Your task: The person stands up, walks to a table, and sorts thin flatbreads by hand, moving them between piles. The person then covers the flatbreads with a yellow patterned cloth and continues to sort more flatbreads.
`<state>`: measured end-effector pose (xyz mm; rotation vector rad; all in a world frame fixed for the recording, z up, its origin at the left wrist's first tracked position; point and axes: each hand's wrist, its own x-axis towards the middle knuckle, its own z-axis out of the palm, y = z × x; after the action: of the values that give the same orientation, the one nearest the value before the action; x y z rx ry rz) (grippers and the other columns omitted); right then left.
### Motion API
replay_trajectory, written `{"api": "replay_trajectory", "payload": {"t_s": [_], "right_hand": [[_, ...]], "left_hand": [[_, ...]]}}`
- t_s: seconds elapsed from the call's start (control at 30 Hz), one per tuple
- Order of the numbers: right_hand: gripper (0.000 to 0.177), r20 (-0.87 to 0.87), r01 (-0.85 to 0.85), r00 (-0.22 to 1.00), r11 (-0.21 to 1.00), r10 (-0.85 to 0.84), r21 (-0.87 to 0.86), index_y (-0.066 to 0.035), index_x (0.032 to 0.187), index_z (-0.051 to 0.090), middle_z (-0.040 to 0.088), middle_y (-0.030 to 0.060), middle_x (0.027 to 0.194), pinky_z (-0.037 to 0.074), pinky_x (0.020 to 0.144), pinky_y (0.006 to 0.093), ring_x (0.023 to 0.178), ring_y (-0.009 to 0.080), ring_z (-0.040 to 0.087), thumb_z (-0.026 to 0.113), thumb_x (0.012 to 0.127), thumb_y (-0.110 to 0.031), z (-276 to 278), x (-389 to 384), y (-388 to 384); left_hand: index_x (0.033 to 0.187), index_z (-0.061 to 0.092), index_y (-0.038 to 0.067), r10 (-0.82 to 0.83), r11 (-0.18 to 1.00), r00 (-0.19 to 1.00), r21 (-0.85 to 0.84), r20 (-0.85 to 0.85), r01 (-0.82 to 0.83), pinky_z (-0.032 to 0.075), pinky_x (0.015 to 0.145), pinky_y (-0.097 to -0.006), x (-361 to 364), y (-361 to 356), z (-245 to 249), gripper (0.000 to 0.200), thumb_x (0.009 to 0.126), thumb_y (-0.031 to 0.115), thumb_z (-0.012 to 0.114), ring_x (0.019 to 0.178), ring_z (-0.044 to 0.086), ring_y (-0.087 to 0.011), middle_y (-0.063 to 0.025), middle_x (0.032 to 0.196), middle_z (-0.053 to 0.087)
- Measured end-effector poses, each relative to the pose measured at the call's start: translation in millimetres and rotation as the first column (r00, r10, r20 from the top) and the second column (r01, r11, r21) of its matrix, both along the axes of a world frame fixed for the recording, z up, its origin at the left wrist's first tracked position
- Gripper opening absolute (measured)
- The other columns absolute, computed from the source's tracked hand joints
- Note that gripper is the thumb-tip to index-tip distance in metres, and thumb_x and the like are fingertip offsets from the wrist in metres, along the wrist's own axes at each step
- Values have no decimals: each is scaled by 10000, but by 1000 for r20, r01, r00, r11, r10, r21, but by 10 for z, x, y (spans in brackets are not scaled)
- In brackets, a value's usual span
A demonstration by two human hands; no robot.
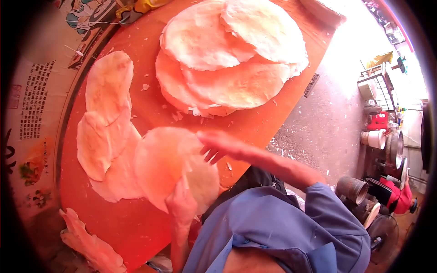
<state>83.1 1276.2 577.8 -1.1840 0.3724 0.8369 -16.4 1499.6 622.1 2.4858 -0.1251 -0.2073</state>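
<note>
A thin round flatbread (160,157) lies near the front edge of the orange table, with a paler flap on its right side. My left hand (181,198) is closed on its lower part, the fingers pressed together. My right hand (214,144) is at the flatbread's upper right edge with its fingers apart, pointing down; whether the fingertips touch the bread I cannot tell. Left of it, several overlapping flatbreads (109,86) lie in a curved row.
A large pile of flatbreads (246,82) covers the far part of the orange table (150,102). Folded sheets (91,248) lie at lower left, beside printed cardboard (34,91). Crumbs dot the table. Metal pots (353,190) and a person in red (400,195) are at right.
</note>
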Motion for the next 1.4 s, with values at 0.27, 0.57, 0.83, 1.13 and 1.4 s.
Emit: {"api": "replay_trajectory", "payload": {"t_s": [0.27, 0.57, 0.83, 1.13, 1.4], "right_hand": [[539, 735, 377, 648, 755, 200, -537, 15, 1101, 654, 696, 205, 981, 544, 773, 383, 886, 305, 695, 750, 809, -427, -376, 85, 76], [466, 641, 270, 606, 637, 471, -722, -2, 1048, 637, 671, 219, 862, 508, 747, 442, 896, 384, 649, 778, 709, -289, -876, 401, 336], [507, 415, -90, 586, 565, 696, -820, 14, 1069, 643, 643, 255, 1004, 505, 812, 487, 955, 416, 621, 734, 702, -324, -480, 453, 612], [417, 557, 165, 609, 597, 565, -785, 21, 1020, 556, 607, 278, 938, 508, 714, 482, 861, 425, 623, 673, 682, -193, -818, 633, 803], [90, 624, 138, 406, 629, 668, -765, -97, 645, 670, 640, 170, 691, 512, 598, 441, 700, 354, 657, 640, 639, -182, -551, 755, 887]], "left_hand": [[1270, 539, -45, -251, 961, 967, -114, 40, 254, 526, 818, -455, -126, -50, -243, 592, 853, 353, 673, 1000, 630, -426, -269, 1111, 633], [1178, 606, -44, 44, 998, 998, 34, 34, -45, 516, 860, -442, -371, 243, -509, 426, 857, 227, 678, 1025, 614, -401, -232, 1124, 627], [1106, 630, -39, 287, 958, 953, -18, 98, -286, 525, 839, -436, -382, 380, -471, 305, 838, 100, 674, 978, 628, -391, -223, 1059, 637], [1248, 539, -34, 242, 930, 965, 260, 99, -260, 426, 983, -472, -529, 744, -1021, 534, 784, 156, 722, 1153, 514, -409, -237, 1238, 539], [1249, 544, -35, 226, 904, 969, 347, 103, -247, 412, 990, -487, -573, 781, -1025, 553, 773, 177, 729, 1159, 497, -433, -247, 1236, 535]]}}
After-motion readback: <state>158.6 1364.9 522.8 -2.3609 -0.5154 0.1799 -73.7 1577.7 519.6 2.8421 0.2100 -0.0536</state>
